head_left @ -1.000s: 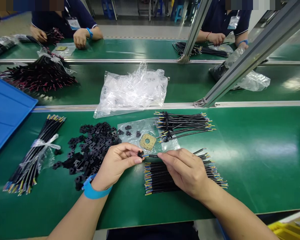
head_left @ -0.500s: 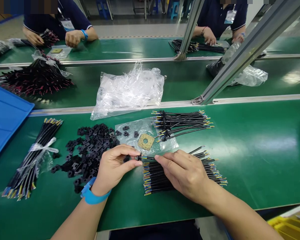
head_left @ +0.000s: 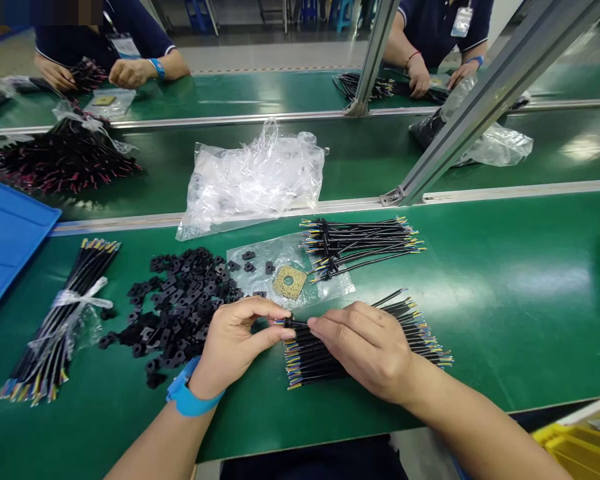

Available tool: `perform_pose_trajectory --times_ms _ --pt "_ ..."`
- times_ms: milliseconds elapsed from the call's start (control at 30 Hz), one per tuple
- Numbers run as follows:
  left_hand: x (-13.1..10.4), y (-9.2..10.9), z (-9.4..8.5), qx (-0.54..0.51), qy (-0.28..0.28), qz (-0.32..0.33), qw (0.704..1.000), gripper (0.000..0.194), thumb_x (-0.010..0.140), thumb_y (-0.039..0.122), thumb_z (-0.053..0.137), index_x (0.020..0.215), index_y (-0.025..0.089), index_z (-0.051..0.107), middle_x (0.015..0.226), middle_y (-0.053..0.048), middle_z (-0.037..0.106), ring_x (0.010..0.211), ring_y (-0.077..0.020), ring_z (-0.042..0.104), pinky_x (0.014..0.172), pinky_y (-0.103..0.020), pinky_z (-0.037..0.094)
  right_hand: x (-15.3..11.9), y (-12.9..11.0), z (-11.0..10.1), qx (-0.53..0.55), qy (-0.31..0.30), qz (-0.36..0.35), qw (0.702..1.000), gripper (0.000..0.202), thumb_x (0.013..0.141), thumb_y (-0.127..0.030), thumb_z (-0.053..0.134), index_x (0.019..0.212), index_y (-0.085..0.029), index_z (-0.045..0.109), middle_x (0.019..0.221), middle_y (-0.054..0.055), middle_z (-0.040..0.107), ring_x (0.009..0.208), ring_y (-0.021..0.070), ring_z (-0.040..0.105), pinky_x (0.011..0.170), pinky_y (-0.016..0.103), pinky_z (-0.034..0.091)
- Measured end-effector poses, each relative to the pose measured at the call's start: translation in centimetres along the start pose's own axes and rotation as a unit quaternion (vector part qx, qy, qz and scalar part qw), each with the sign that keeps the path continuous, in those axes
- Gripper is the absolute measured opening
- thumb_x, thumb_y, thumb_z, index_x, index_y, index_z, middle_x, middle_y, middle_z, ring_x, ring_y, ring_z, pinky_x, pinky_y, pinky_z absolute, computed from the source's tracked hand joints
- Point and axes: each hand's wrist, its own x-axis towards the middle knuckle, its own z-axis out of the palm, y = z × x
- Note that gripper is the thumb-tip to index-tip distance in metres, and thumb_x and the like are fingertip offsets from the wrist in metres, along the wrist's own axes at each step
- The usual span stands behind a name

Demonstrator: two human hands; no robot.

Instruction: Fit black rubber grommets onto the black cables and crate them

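Between thumb and forefinger, my left hand (head_left: 243, 333) pinches a small black grommet (head_left: 287, 322). My right hand (head_left: 365, 343) grips a black cable (head_left: 301, 324) whose end passes through the grommet, with coloured wire tips showing on the left side. Below both hands lies a row of black cables (head_left: 320, 367) with stripped, coloured ends. To the left of my left hand is a loose pile of black grommets (head_left: 180, 303). Behind my hands, a yellow sponge (head_left: 290, 283) rests on a clear plastic sheet (head_left: 260, 250). Cables fitted with grommets (head_left: 365, 240) lie beyond it.
A tied cable bundle (head_left: 63, 320) lies left, near a blue tray (head_left: 13, 233). A crumpled plastic bag (head_left: 255, 180) straddles the metal rail. A slanted metal post (head_left: 460, 107) rises at right. Across the table, two people handle cables. A yellow crate (head_left: 585, 440) stands lower right.
The cable's end has gone through the grommet, its coloured wires now emerging on the left side. My left hand has shifted slightly right, and the view has moved a little.
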Motion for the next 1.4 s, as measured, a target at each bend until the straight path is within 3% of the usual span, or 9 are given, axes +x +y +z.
perform_pose_trajectory --times_ms 233,567,633,733,800,967,1067,1167,1400 --pt "-0.1 0.6 0.3 0.038 -0.010 0.114 0.993 0.016 0.074 0.015 0.089 0.083 0.027 0.084 0.079 -0.002 0.083 0.071 -0.0174 0.079 0.068 -0.024 0.063 1.0 -0.6 0.8 0.112 0.000 0.115 0.987 0.014 0.104 -0.023 0.061 0.098 -0.018 0.072 0.080 0.002 0.077 0.066 0.0117 0.070 0.067 0.024 0.059" --pt "-0.3 0.5 1.2 0.086 -0.016 0.148 0.985 0.016 0.080 0.017 0.086 0.091 0.028 0.084 0.081 -0.001 0.084 0.072 -0.0169 0.080 0.069 -0.022 0.064 0.9 -0.2 1.8 0.238 -0.030 0.203 0.949 0.019 0.104 -0.027 0.063 0.091 -0.018 0.074 0.074 0.000 0.076 0.060 0.0101 0.069 0.060 0.019 0.055" --pt "-0.5 0.3 1.1 0.090 -0.009 0.146 0.985 0.030 0.081 0.020 0.086 0.109 0.030 0.082 0.083 0.000 0.084 0.075 -0.0172 0.080 0.075 -0.024 0.065 1.1 -0.1 1.7 0.224 -0.030 0.179 0.957 0.019 0.104 -0.028 0.063 0.093 -0.018 0.074 0.076 0.000 0.077 0.060 0.0097 0.069 0.061 0.020 0.056" --pt "-0.6 -0.4 0.0 0.071 -0.004 0.161 0.984 0.079 0.075 0.035 0.092 0.147 0.034 0.059 0.098 -0.002 0.084 0.095 -0.0242 0.081 0.097 -0.036 0.063 1.3 0.2 1.0 0.173 -0.024 0.128 0.976 0.019 0.105 -0.031 0.062 0.098 -0.019 0.075 0.080 0.001 0.078 0.064 0.0106 0.071 0.064 0.022 0.057" --pt "-0.4 -0.7 -1.4 0.083 0.021 0.176 0.981 0.096 0.069 0.049 0.092 0.154 0.033 0.050 0.116 -0.006 0.081 0.111 -0.0297 0.077 0.106 -0.044 0.058 1.4 0.8 0.3 0.129 -0.009 0.102 0.986 0.017 0.105 -0.031 0.062 0.100 -0.019 0.074 0.083 0.002 0.079 0.069 0.0120 0.072 0.067 0.024 0.057" --pt "0.7 -0.4 -5.2 0.274 0.181 0.090 0.940 0.031 0.095 0.044 0.070 0.118 0.025 0.075 0.121 -0.008 0.075 0.111 -0.0262 0.070 0.098 -0.039 0.055 1.1 5.0 -0.6 -0.039 0.016 0.065 0.997 0.008 0.103 -0.023 0.065 0.105 -0.020 0.072 0.094 0.003 0.081 0.082 0.0154 0.075 0.079 0.031 0.051" --pt "1.1 -0.4 -5.9 0.376 0.136 0.076 0.913 0.024 0.098 0.040 0.064 0.103 0.022 0.078 0.109 -0.008 0.077 0.106 -0.0278 0.070 0.095 -0.042 0.052 0.8 7.6 -0.4 -0.115 0.004 0.094 0.989 0.017 0.104 -0.021 0.060 0.117 -0.020 0.072 0.108 0.006 0.081 0.097 0.0202 0.075 0.089 0.036 0.047" --pt "1.2 -1.1 -5.2 0.468 0.062 0.081 0.878 0.025 0.098 0.040 0.064 0.102 0.023 0.080 0.107 -0.009 0.077 0.108 -0.0325 0.066 0.089 -0.046 0.048 0.4 7.9 -0.6 -0.108 -0.026 0.112 0.987 0.019 0.104 -0.023 0.060 0.119 -0.021 0.072 0.108 0.006 0.080 0.098 0.0209 0.073 0.087 0.036 0.045" --pt "1.2 -2.5 -2.8 0.525 -0.038 0.088 0.845 0.012 0.089 0.025 0.077 0.100 0.023 0.079 0.116 -0.010 0.077 0.110 -0.0345 0.063 0.086 -0.045 0.045 -0.3 4.9 -0.8 0.012 -0.251 0.087 0.964 0.005 0.098 -0.025 0.073 0.098 -0.023 0.077 0.084 -0.002 0.077 0.078 0.0169 0.067 0.079 0.034 0.039"
